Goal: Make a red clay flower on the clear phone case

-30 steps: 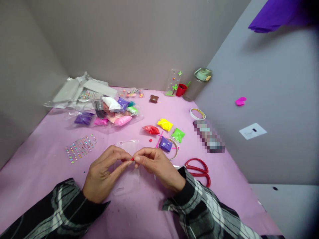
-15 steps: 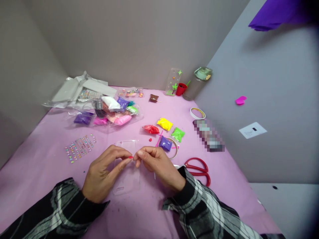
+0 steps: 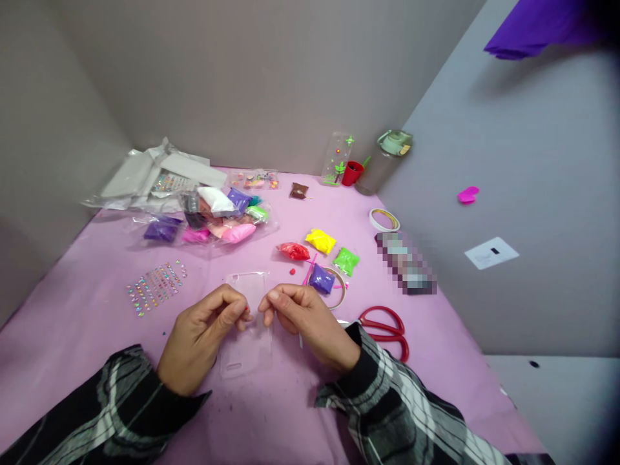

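Note:
Between the thumb and bent fingers of my left hand (image 3: 203,336) is a tiny bit of red clay (image 3: 247,309), mostly covered by the fingertips. My right hand (image 3: 305,320) is closed in a pinch just beside it, a small gap apart; whatever is in its fingertips, if anything, is hidden. Under both hands a clear phone case (image 3: 242,365) lies flat on the pink-covered table. Beyond them sit a small red clay lump (image 3: 292,272) and an opened packet of red clay (image 3: 294,251).
Yellow (image 3: 320,241), green (image 3: 346,261) and purple (image 3: 321,279) clay packets lie ahead, the purple one on a tape roll (image 3: 344,294). Red-handled scissors (image 3: 403,342) are by my right wrist. A gem sticker sheet (image 3: 157,286) lies left; a bottle (image 3: 382,165) stands behind.
My left fingers have curled inward around the red clay, which shows less now. My right hand has hardly moved.

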Available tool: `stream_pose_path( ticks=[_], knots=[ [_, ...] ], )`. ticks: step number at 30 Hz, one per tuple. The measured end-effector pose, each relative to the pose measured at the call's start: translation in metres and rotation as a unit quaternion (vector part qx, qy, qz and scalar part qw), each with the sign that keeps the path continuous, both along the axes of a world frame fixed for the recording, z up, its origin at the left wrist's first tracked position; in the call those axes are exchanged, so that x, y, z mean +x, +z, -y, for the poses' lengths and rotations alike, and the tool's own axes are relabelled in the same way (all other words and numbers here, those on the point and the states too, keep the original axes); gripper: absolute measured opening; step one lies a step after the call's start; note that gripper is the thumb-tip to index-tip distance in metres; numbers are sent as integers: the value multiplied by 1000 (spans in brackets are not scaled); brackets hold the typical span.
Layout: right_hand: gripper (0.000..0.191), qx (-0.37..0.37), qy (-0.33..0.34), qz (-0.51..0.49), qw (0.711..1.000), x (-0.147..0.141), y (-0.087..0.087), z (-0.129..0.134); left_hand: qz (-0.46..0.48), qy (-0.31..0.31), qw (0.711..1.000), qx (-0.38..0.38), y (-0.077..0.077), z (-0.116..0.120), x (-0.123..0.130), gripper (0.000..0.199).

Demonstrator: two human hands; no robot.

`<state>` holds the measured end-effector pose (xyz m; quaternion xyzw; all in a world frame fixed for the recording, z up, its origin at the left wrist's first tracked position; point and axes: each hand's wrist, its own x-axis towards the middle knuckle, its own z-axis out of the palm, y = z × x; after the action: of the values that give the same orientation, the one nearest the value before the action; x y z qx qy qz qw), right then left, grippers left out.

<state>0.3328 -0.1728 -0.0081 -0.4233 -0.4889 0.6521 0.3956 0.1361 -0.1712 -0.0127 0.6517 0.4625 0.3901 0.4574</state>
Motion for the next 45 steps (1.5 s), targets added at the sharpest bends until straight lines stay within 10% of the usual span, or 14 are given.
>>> stream_pose_path(
  ticks=[7,45],
  knots=[
    [36,6,7,-10,1000,0,0,0,100,45,989,-99,-5,-4,1,10],
    [37,-16,19,-22,999,-1,-1,1,83,40,992,-85,-5,-4,-2,10]
  ],
)
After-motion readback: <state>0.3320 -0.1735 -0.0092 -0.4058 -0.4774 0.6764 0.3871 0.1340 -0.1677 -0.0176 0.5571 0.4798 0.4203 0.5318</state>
